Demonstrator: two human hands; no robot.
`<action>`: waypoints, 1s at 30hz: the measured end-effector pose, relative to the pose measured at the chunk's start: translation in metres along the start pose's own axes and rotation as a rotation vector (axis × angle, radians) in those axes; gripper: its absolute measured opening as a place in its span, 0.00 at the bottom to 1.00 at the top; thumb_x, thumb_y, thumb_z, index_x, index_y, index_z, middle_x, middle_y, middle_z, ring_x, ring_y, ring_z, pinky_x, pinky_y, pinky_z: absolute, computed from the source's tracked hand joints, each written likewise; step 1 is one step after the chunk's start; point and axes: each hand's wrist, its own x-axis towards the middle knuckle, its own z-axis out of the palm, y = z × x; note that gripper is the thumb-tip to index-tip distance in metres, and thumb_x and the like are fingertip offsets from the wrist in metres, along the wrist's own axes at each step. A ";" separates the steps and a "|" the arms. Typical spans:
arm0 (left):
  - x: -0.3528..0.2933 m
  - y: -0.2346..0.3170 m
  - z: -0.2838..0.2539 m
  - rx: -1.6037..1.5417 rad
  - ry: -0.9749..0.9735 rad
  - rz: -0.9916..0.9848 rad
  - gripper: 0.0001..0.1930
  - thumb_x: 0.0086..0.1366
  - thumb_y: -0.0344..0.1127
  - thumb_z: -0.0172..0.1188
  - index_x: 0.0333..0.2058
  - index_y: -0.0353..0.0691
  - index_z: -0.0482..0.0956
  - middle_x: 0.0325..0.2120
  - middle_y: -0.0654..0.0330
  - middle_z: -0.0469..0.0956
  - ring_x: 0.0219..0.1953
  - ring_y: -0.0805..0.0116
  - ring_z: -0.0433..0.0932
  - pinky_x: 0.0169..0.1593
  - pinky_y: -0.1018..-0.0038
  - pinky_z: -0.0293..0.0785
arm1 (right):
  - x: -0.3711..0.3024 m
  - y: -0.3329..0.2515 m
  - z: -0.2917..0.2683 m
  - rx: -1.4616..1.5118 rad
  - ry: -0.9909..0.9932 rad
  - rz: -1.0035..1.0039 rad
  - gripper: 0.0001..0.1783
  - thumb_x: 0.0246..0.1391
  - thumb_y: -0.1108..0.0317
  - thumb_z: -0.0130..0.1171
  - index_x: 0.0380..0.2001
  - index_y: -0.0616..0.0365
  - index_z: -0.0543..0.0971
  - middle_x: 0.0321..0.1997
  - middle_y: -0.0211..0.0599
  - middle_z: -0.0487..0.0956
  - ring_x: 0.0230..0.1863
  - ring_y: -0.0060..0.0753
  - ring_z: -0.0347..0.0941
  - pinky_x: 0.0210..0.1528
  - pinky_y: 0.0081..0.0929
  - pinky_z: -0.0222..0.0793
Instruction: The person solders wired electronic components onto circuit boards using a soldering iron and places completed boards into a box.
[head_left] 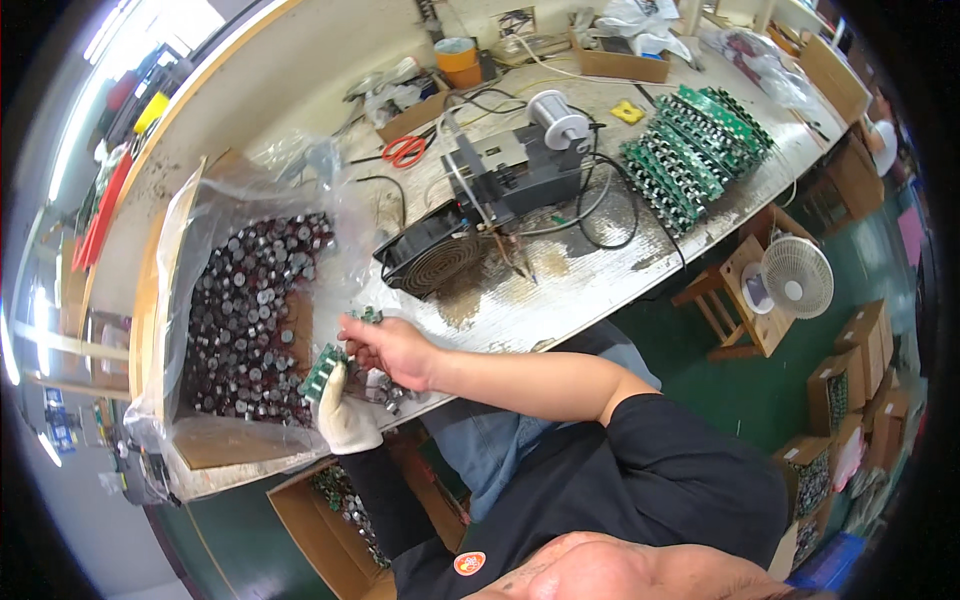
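Note:
In a white glove, my left hand (347, 418) grips a strip of green circuit board (322, 372) with pale parts along it. My bare right hand (395, 352) is beside that strip, fingers curled closed near its upper end. A smaller green piece (368, 315) shows at the far edge of these fingers; whether they hold it is hidden. Just left of both hands, a plastic-lined carton (215, 448) contains many small round metal-topped components (250, 300). A few loose metal parts (385, 390) lie below my right hand at the bench edge.
Ahead on the white bench (590, 290) stands a black soldering machine (525, 175) with a round grille (440, 262) and a white spool (558, 118). Stacked green circuit boards (690, 155) sit at the right. Below the bench is an open carton (310, 520); a white fan (795, 280) stands on a stool.

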 end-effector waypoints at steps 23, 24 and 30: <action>-0.012 0.026 0.001 0.152 -0.156 0.009 0.18 0.62 0.32 0.56 0.49 0.30 0.70 0.45 0.53 0.75 0.45 0.61 0.75 0.51 0.66 0.70 | 0.003 0.007 0.004 -0.151 0.053 -0.241 0.09 0.48 0.73 0.66 0.30 0.65 0.78 0.31 0.35 0.79 0.29 0.25 0.74 0.33 0.24 0.71; -0.012 0.027 -0.003 0.152 -0.152 0.009 0.18 0.62 0.32 0.56 0.49 0.30 0.70 0.45 0.53 0.75 0.45 0.61 0.75 0.51 0.66 0.70 | 0.003 0.005 0.002 -0.151 0.034 -0.202 0.06 0.49 0.76 0.63 0.30 0.65 0.76 0.29 0.35 0.79 0.26 0.25 0.74 0.29 0.24 0.72; -0.002 0.014 -0.011 -0.187 -0.043 -0.285 0.14 0.63 0.32 0.56 0.47 0.37 0.73 0.41 0.60 0.76 0.40 0.68 0.73 0.46 0.69 0.69 | 0.005 0.006 0.000 0.103 0.081 0.041 0.05 0.53 0.71 0.62 0.30 0.61 0.77 0.28 0.31 0.78 0.25 0.24 0.74 0.28 0.23 0.71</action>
